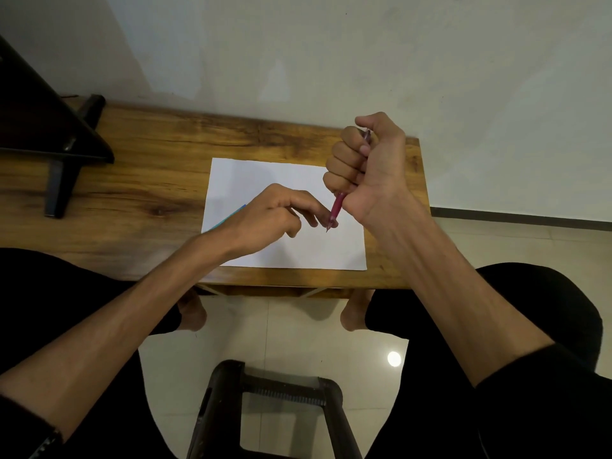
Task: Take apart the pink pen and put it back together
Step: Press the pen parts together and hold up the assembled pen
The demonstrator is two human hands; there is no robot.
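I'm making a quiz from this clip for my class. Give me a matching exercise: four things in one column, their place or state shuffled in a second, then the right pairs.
Things:
1. pink pen
2. right hand
3. left hand
4. white paper

Place or state:
A. lies flat on the wooden table
B. fist wrapped round the barrel
C. held above the paper, tip pointing down
D. fingertips at the pen's tip end

Pairs: 1-C, 2-B, 3-D, 4-A

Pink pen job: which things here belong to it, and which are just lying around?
Part of the job: pink pen, gripped in the right hand; left hand, fingers at its tip.

Lying about: white paper, blue pen, wooden table, black stand.
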